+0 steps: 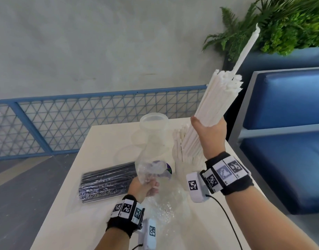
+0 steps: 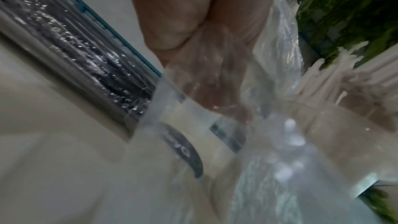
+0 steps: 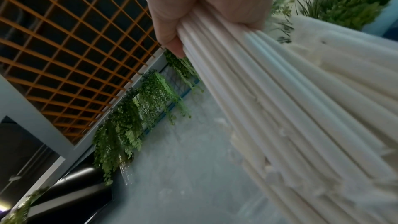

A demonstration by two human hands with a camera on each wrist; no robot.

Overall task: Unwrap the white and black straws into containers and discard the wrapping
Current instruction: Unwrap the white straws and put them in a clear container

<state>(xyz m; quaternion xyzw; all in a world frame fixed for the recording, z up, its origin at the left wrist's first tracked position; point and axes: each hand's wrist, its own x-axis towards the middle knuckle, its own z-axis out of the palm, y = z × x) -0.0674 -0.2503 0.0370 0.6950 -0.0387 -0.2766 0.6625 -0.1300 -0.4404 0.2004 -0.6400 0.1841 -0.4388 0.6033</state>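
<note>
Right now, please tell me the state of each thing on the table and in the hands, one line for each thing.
white straws: unwrapped, gripped as a bundle in the right hand, raised and tilted, one straw sticking out above.
clear wrapping: empty, crumpled, held in the left hand.
black straws: still wrapped, lying flat on the table.
clear container: upright, open, apparently empty.
second container: upright, holding white straws.

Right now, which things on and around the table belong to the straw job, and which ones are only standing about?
Part of the job:
- white straws, gripped by the right hand
- clear plastic wrapping, held by the left hand
- wrapped black straws
- clear containers

Only standing about:
- blue bench
- green plants
- blue railing
</note>
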